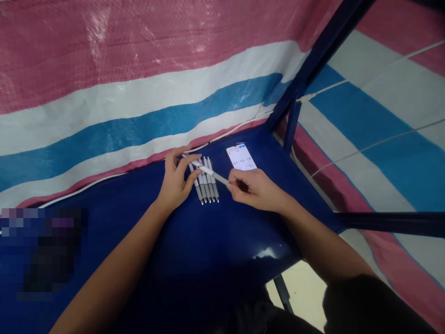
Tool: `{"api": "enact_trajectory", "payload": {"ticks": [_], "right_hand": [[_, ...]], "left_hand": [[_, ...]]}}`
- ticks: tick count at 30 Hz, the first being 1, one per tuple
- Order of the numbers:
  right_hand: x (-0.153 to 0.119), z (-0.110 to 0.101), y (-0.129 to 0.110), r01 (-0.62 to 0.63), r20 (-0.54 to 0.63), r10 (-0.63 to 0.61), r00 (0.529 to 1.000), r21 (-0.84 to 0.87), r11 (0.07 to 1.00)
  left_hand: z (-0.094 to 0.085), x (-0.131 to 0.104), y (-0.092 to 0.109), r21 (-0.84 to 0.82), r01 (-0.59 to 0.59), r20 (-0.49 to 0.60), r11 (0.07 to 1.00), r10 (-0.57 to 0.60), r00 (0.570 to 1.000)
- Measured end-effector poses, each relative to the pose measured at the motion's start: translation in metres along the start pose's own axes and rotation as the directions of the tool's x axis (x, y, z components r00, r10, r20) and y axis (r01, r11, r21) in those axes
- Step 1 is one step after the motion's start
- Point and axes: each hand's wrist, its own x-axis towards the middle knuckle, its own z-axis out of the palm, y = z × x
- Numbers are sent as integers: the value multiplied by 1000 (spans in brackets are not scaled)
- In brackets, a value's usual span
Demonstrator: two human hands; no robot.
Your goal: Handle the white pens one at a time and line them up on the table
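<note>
A white pen with a grey grip is held slantwise above the table between my two hands. My right hand pinches its grey lower end between thumb and fingers. Around the white upper end curl the fingers of my left hand, with the thumb just below; part of that end is hidden by the fingers. Under the held pen, several similar white and grey pens lie side by side in a row, tips toward me.
A phone showing a running timer lies behind my right hand on the blue table. Striped sheeting hangs along the back edge, where a white cable runs. A dark blue frame post stands at the right. Something blurred out lies at left.
</note>
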Motion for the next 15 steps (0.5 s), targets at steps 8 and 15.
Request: {"api": "enact_trajectory", "payload": {"ticks": [8, 15], "right_hand": [[6, 15, 6, -98, -81, 126, 989, 284, 954], [6, 7, 17, -64, 68, 45, 997, 304, 951]], "left_hand": [[1, -3, 12, -63, -114, 80, 991, 119, 990], [-1, -3, 13, -142, -68, 147, 988, 89, 985]]}}
